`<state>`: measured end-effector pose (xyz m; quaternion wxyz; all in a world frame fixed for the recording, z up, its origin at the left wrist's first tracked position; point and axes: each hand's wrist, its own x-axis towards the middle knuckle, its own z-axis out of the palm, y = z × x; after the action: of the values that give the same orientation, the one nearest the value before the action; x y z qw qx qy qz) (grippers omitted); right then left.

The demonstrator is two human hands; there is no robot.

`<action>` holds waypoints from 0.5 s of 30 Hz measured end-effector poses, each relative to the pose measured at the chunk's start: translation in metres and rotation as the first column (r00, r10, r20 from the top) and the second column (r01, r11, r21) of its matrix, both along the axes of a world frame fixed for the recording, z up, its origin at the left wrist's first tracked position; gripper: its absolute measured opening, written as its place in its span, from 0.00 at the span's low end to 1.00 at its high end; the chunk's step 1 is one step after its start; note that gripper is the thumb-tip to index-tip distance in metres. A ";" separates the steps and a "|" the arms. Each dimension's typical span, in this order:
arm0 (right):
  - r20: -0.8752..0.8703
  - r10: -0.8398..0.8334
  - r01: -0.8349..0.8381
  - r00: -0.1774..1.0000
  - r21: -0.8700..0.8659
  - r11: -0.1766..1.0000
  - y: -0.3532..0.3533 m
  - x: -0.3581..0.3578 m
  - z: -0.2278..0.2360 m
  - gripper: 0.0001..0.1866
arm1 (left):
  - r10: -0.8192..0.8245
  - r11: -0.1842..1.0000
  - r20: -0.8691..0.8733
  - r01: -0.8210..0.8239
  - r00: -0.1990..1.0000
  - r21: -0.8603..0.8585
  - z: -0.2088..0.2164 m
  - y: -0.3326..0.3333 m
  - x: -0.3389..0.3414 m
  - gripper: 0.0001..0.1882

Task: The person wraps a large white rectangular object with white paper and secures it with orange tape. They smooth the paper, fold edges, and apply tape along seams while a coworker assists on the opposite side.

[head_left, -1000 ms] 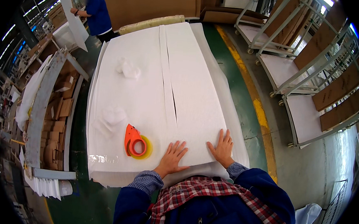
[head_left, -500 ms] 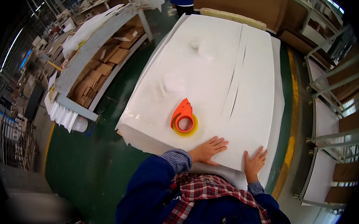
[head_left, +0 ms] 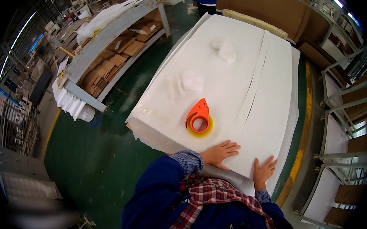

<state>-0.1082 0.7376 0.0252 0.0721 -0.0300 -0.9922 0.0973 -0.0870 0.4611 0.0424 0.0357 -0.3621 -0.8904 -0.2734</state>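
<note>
head view: a person's left hand (head_left: 220, 154) and right hand (head_left: 264, 174) lie spread and gripping nothing, the left on the near edge of a white sheet (head_left: 273, 103), the right by its corner. the sheet's long axis runs away ahead of both hands. an orange tape dispenser (head_left: 200, 105) rests on it, ahead and to the left, nearer the left hand.

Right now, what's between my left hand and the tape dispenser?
Head view shows bare white sheeting between your left hand and the orange tape dispenser.
</note>
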 end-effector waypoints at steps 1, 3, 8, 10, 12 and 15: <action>-0.006 0.006 -0.006 1.000 -0.008 1.000 -0.001 0.001 0.001 0.46 | 0.000 1.000 -0.002 0.000 1.000 0.005 0.001 0.000 0.001 0.43; 0.010 0.000 0.000 1.000 -0.011 1.000 -0.002 0.004 0.004 0.46 | -0.004 1.000 0.019 0.004 1.000 -0.001 0.004 0.000 0.004 0.43; 0.014 -0.002 0.003 1.000 -0.005 1.000 -0.001 0.002 0.003 0.46 | 0.112 0.990 -0.033 -0.109 0.993 0.088 0.003 0.002 0.017 0.39; 0.036 -0.015 0.015 0.999 -0.004 1.000 -0.002 0.002 0.003 0.46 | 0.206 0.953 -0.033 -0.192 0.978 0.235 0.008 -0.010 0.036 0.37; 0.045 -0.033 0.033 0.998 0.001 0.999 -0.001 0.002 0.003 0.46 | 0.516 0.826 -0.142 -0.447 0.845 0.344 0.020 -0.042 0.052 0.26; 0.047 -0.027 0.027 0.999 0.005 1.000 0.002 0.001 -0.001 0.46 | 0.927 0.373 -0.218 -0.811 0.306 0.451 0.014 -0.129 0.064 0.17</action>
<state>-0.1070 0.7395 0.0244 0.0500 -0.0453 -0.9933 0.0934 -0.0228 0.3319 0.0560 0.4242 0.1395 -0.8641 -0.2322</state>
